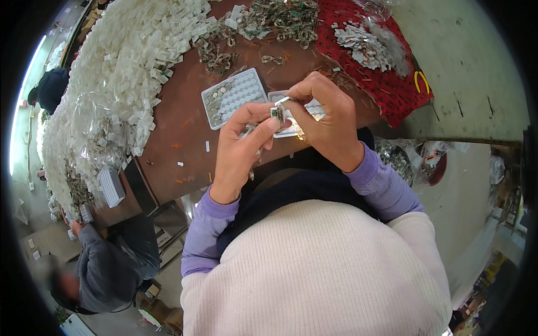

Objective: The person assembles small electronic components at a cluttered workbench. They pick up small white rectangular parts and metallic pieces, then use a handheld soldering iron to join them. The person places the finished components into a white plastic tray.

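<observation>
Case heap: the pale translucent plastic cases [106, 73] fill the upper left of the frame; if the pile slid, loose cases could spread over the brown desk [182, 120].
Left tray: the dimpled white tray [250, 88] near the upper middle has small round pieces [219, 95] along its left side; a knock from the left hand [238, 143], poised close to it, could scatter them.
Left hand: thumb and forefinger pinch the circuit-board piece [275, 113] by a small area; a loose or uneven pinch could let it twist or drop.
Right hand: thumb and forefinger of the right hand [325, 115] pinch a white strip [284, 101]; pulling or pressing it at an angle could bend it or strain the board.
Second tray: another white tray [274, 96] lies partly hidden beyond the hands, so a dropped part could be lost among its contents.
Piece's place: center of the frame, between both hands, apparently above the second tray's near side.
Piece's look: small and boxy, a green patch with darker marks on its face, paler edges around; finer detail is too small to read.
Strip's look: narrow, white, slightly tilted, just above the piece; whether they are joined, I cannot tell.
</observation>
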The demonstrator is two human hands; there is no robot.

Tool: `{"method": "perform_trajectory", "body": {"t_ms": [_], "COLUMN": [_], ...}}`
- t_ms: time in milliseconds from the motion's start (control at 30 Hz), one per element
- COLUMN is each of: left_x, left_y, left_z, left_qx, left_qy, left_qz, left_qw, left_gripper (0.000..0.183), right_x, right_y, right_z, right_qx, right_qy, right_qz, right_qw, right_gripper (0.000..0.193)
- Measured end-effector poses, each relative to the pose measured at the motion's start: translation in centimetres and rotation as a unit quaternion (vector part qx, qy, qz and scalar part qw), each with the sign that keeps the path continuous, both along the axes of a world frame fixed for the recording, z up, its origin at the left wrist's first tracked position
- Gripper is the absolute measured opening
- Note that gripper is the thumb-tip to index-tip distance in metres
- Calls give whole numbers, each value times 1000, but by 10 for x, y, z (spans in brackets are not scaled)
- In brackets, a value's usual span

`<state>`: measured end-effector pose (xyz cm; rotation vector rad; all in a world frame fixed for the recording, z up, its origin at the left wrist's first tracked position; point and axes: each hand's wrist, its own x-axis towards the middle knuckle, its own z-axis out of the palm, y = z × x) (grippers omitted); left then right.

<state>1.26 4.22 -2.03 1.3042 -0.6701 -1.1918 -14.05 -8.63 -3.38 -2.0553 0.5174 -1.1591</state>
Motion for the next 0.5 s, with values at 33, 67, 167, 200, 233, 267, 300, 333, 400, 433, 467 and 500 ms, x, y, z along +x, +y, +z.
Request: {"method": "perform_trajectory", "body": {"t_ms": [33, 67, 167, 200, 233, 267, 300, 333, 400, 433, 467, 500], "left_x": [-2, -3, -5, -5, -7, -7, -6, -6, -6, -5, -4, -3], "left_y": [-4, -7, -17, -20, -24, -27, -30, -33, -39, -41, -45, -49], "left_z": [-1, -2, -4, -5, -6, -6, -6, -5, -4, -3, -3, -3], "left_qx": [-6, -14, -27, -25, -24, -16, -7, 25, 32, 48, 39, 59], "left_qy": [-9, 8, 42, 41, 42, 65, 87, 101, 146, 162, 173, 164], "left_qz": [11, 28, 54, 43, 27, 1, -24, -38, -78, -90, -105, -101], "left_qw": [1000, 999, 997, 998, 998, 998, 996, 994, 986, 982, 978, 979], "left_gripper": [23, 20, 15, 14, 13, 14, 14, 15, 16, 17, 17, 16], "right_x": [0, 0, 0, 0, -2, -4, -6, -8, -13, -15, -18, -22], "right_y": [-1, 0, -1, -2, -3, -5, -7, -10, -11, -12, -13, -16], "right_z": [0, 0, -1, -2, -4, -5, -6, -7, -8, -9, -9, -10], "right_qx": [-28, -50, -100, -120, -126, -138, -150, -168, -179, -183, -202, -198], "right_qy": [-17, -29, -52, -47, -44, -35, -34, -25, -8, -4, 2, -2], "right_qz": [8, 17, 25, 23, 8, -4, -15, -27, -40, -45, -56, -51], "right_qw": [999, 998, 993, 991, 991, 990, 988, 985, 983, 982, 978, 979], "right_gripper": [21, 23, 27, 29, 29, 29, 29, 34, 29, 27, 26, 24]}}
